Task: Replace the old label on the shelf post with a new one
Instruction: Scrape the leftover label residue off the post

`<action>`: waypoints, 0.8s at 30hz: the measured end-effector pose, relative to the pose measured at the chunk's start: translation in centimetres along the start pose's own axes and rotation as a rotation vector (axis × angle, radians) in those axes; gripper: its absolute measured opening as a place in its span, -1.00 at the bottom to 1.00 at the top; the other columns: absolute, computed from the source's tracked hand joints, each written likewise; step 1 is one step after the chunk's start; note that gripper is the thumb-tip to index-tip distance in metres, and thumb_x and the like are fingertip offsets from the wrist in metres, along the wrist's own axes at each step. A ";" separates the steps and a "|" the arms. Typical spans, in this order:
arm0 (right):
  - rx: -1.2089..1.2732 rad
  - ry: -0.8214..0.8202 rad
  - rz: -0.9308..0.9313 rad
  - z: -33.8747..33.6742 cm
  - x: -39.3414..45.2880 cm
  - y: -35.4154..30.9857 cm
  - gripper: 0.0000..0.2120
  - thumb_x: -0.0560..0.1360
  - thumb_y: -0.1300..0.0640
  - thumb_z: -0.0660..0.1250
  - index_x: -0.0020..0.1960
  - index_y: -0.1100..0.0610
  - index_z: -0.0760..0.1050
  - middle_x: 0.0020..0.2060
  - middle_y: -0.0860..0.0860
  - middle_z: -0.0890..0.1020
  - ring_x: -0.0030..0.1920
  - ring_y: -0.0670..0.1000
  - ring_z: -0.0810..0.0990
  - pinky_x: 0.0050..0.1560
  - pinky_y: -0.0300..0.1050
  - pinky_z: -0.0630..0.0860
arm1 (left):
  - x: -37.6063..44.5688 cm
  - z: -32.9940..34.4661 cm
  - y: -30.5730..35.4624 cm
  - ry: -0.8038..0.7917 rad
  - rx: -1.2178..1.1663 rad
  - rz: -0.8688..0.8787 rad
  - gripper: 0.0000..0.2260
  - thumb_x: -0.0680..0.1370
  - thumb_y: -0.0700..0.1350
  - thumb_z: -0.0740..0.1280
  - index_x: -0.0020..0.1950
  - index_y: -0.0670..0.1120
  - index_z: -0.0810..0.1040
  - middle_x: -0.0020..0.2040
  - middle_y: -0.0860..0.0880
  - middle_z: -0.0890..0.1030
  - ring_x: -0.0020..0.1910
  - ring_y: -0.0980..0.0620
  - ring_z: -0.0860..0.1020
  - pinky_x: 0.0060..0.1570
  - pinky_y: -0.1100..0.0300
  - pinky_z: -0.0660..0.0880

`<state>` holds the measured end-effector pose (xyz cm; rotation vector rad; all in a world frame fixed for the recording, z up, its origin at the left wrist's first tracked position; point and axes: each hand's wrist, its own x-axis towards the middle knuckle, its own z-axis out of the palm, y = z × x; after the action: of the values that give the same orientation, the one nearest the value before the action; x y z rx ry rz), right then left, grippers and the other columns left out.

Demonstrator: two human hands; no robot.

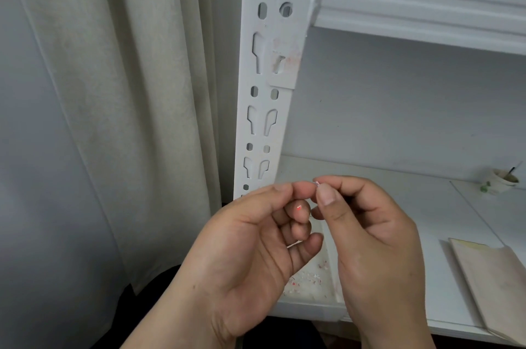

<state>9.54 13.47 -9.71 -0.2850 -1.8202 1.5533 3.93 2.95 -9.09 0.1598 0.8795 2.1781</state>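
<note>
Fingers [323, 195] of your right hand [378, 249] pinch a scrap of old label [316, 183] against your left hand [256, 240] to rub it off; label residue [284, 59] marks the shelf post [264, 103]

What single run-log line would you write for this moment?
stage: clearing old label | left hand: pinches scrap | right hand: pinches same scrap | post: pink residue remains | shelf: scraps fallen
</note>
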 end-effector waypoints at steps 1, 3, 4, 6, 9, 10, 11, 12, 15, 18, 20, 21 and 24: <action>-0.008 -0.010 -0.018 0.1 -0.1 0.0 -0.93 0.47 0.10 0.41 -0.13 -0.06 0.62 -0.23 -0.10 0.71 -0.17 -0.08 0.67 -0.19 -0.33 0.55 | 0.0 -0.1 -0.1 0.000 0.020 0.013 -0.78 0.50 -0.15 0.28 -0.05 -0.22 0.67 -0.36 -0.05 0.49 -0.43 0.08 0.44 -0.24 0.15 0.56; -0.045 -0.003 -0.052 0.2 -0.2 0.0 -0.86 0.47 0.17 0.39 -0.14 -0.07 0.62 -0.22 -0.08 0.71 -0.16 -0.08 0.66 -0.25 -0.39 0.52 | 0.1 -0.2 -0.2 0.006 0.064 0.046 -0.76 0.50 -0.15 0.27 -0.01 -0.25 0.66 -0.36 -0.05 0.49 -0.43 0.08 0.44 -0.22 0.14 0.55; -0.077 0.014 -0.066 0.2 -0.2 -0.1 -0.84 0.48 0.18 0.39 -0.15 -0.08 0.61 -0.22 -0.09 0.71 -0.16 -0.09 0.66 -0.28 -0.43 0.50 | 0.1 -0.2 -0.3 0.014 0.085 0.064 -0.75 0.49 -0.15 0.27 0.00 -0.26 0.66 -0.37 -0.05 0.49 -0.43 0.08 0.44 -0.23 0.14 0.55; -0.154 0.046 -0.094 0.3 -0.3 0.1 -0.87 0.49 0.11 0.40 -0.17 -0.11 0.59 -0.22 -0.12 0.69 -0.16 -0.12 0.64 -0.26 -0.45 0.47 | 0.1 -0.1 -0.5 0.035 0.137 0.104 -0.75 0.44 -0.13 0.30 -0.04 -0.25 0.68 -0.38 -0.06 0.50 -0.44 0.08 0.43 -0.25 0.15 0.56; -0.180 0.075 -0.078 0.2 -0.3 0.4 -0.89 0.48 0.07 0.38 -0.23 -0.02 0.57 -0.25 -0.15 0.69 -0.20 -0.13 0.62 -0.23 -0.39 0.48 | 0.1 0.1 -0.7 0.064 0.227 0.178 -0.79 0.34 -0.09 0.33 -0.18 -0.16 0.71 -0.39 -0.06 0.51 -0.43 0.07 0.42 -0.26 0.18 0.56; -0.125 0.073 -0.042 0.2 -0.2 0.4 -0.84 0.49 0.13 0.39 -0.27 0.02 0.57 -0.28 -0.15 0.69 -0.25 -0.14 0.61 -0.26 -0.40 0.47 | 0.1 0.2 -0.8 0.066 0.237 0.186 -0.80 0.34 -0.09 0.33 -0.20 -0.15 0.71 -0.39 -0.06 0.51 -0.43 0.07 0.42 -0.26 0.18 0.55; -0.057 0.063 0.002 0.1 -0.2 0.3 -0.82 0.49 0.16 0.39 -0.30 0.05 0.57 -0.33 -0.14 0.68 -0.31 -0.16 0.59 -0.29 -0.40 0.47 | 0.1 0.2 -0.8 0.062 0.224 0.177 -0.80 0.35 -0.10 0.34 -0.19 -0.17 0.70 -0.39 -0.06 0.51 -0.44 0.08 0.43 -0.26 0.17 0.55; 0.005 0.044 0.042 0.1 -0.1 0.2 -0.82 0.47 0.16 0.40 -0.31 0.07 0.58 -0.37 -0.11 0.67 -0.35 -0.18 0.57 -0.30 -0.39 0.47 | 0.1 0.1 -0.8 0.054 0.190 0.151 -0.80 0.36 -0.12 0.34 -0.16 -0.20 0.69 -0.38 -0.07 0.50 -0.44 0.07 0.44 -0.26 0.16 0.56; 0.055 -0.005 0.082 -0.1 0.1 0.3 -0.89 0.38 0.07 0.34 -0.29 0.05 0.61 -0.43 -0.03 0.62 -0.38 -0.15 0.54 -0.30 -0.34 0.48 | -0.1 -0.1 -0.7 0.023 0.064 0.043 -0.81 0.39 -0.17 0.34 -0.09 -0.24 0.66 -0.38 -0.08 0.49 -0.45 0.06 0.45 -0.29 0.14 0.56; -0.082 0.108 0.013 -0.1 -0.2 0.6 -0.90 0.38 0.00 0.32 -0.24 0.00 0.56 -0.41 -0.05 0.60 -0.38 -0.15 0.55 -0.34 -0.41 0.44 | -0.2 -0.1 -0.7 0.035 0.002 0.000 -0.85 0.45 -0.18 0.33 -0.13 -0.21 0.67 -0.37 -0.08 0.50 -0.43 0.05 0.45 -0.30 0.12 0.57; -0.195 0.198 -0.058 -0.1 -0.3 0.6 -0.91 0.41 -0.03 0.30 -0.21 -0.03 0.51 -0.33 -0.09 0.62 -0.29 -0.10 0.59 -0.30 -0.43 0.43 | -0.1 -0.2 -0.6 0.068 -0.003 0.019 -0.85 0.46 -0.18 0.32 -0.17 -0.19 0.67 -0.36 -0.07 0.50 -0.43 0.05 0.46 -0.30 0.11 0.58; -0.210 0.223 -0.072 -0.1 -0.3 0.6 -0.91 0.42 -0.04 0.30 -0.21 -0.04 0.50 -0.31 -0.10 0.62 -0.27 -0.08 0.60 -0.29 -0.44 0.42 | 0.0 -0.2 -0.6 0.075 -0.007 0.025 -0.85 0.46 -0.18 0.32 -0.18 -0.18 0.67 -0.36 -0.07 0.50 -0.43 0.05 0.46 -0.30 0.11 0.58; -0.107 0.208 -0.047 -0.3 -0.2 0.5 -0.89 0.42 -0.04 0.43 -0.21 -0.05 0.55 -0.32 -0.08 0.64 -0.32 -0.10 0.60 -0.32 -0.47 0.43 | -0.1 -0.3 -0.5 0.040 -0.014 0.029 -0.87 0.44 -0.19 0.32 -0.16 -0.18 0.66 -0.35 -0.08 0.52 -0.41 0.04 0.48 -0.28 0.09 0.59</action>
<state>9.76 13.65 -10.21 -0.4343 -1.7361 1.3438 4.16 2.93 -9.63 0.1231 0.8891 2.2208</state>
